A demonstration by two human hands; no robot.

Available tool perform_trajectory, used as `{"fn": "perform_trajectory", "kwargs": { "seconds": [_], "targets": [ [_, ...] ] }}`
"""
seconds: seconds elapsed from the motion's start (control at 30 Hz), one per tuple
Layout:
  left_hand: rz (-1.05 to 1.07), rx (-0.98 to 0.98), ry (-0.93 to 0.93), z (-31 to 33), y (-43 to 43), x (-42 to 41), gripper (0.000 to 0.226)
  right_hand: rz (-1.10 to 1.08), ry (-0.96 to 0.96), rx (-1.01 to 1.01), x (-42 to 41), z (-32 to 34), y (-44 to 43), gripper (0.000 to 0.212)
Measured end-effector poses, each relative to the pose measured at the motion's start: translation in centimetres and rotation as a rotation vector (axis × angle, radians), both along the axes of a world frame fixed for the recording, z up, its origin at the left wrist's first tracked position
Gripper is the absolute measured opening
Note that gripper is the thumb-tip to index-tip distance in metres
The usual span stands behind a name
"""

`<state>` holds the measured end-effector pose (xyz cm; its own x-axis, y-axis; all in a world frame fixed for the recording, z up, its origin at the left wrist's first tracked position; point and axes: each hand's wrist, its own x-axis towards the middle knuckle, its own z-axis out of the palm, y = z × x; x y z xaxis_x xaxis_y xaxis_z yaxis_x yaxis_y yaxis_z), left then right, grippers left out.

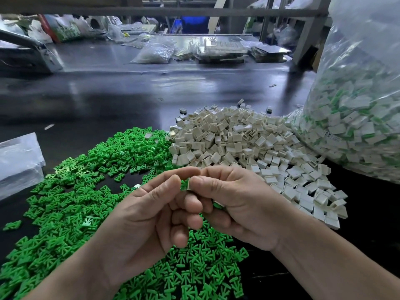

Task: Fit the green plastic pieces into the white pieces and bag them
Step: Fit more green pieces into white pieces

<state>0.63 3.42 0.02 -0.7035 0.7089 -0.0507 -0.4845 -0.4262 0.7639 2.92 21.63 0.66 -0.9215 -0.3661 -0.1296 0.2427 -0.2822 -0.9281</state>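
— What is sitting in the big clear bag (357, 105) on the right?
— It is holding lots of white pieces with green showing in them. It is leaning right against the white pile (238, 144).
— Are there more bags?
— A flat clear bag (19, 161) is lying at the left edge; I cannot tell what is in it. A small bag (154, 51) of pale bits is sitting far back.
— What are the hands doing?
— The left hand (140, 217) is pinching a green piece (184, 185). The right hand (233, 204) is pinching a white piece (189, 183). The two pieces are touching, up above the green pile (75, 191).
— What are they looking like?
— The green one is small and bright, with little branching arms. The white one is looking like a tiny box.
— What else is lying around?
— Trays (220, 50) are sitting far back on the dark table (108, 100). The hands are hiding part of the green pile.
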Motion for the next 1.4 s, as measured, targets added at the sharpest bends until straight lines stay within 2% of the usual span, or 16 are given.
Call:
{"fn": "perform_trajectory", "kwargs": {
  "seconds": [0.33, 0.5, 0.6, 0.73, 0.83, 0.93, 1.27, 1.4],
  "targets": [
    [0.019, -0.025, -0.098, -0.1, 0.2, 0.2, 0.037, 0.072, 0.013, 0.143, 0.1, 0.3, 0.6, 0.020],
    [-0.005, 0.032, -0.083, -0.4, 0.3, 0.1, 0.030, 0.064, 0.002, 0.073, 0.2, 0.7, 0.4, 0.009],
    [0.021, 0.076, -0.056, -0.7, 0.6, 0.2, 0.029, 0.034, 0.013, 0.036, 0.4, 0.8, 0.0, 0.016],
    [0.106, 0.076, -0.018, -1.0, 1.0, 0.4, 0.032, -0.016, 0.041, 0.045, 0.5, 0.7, -0.6, 0.015],
    [-0.016, 0.192, -0.046, -1.0, 0.7, 0.3, 0.023, 0.019, 0.040, 0.028, 0.4, 0.7, -0.5, 0.016],
    [-0.160, 0.284, -0.113, -1.0, 0.4, 0.0, 0.026, 0.068, 0.027, -0.001, 0.5, 0.7, -0.2, 0.018],
    [-0.109, 0.204, -0.030, -0.9, 0.2, -0.1, 0.013, 0.069, 0.018, 0.008, 0.7, 0.7, -0.5, 0.015],
    [0.032, 0.116, 0.047, -1.0, 0.5, 0.4, 0.018, 0.058, 0.040, 0.006, 0.6, 0.6, -0.5, 0.018]
  ]
}}
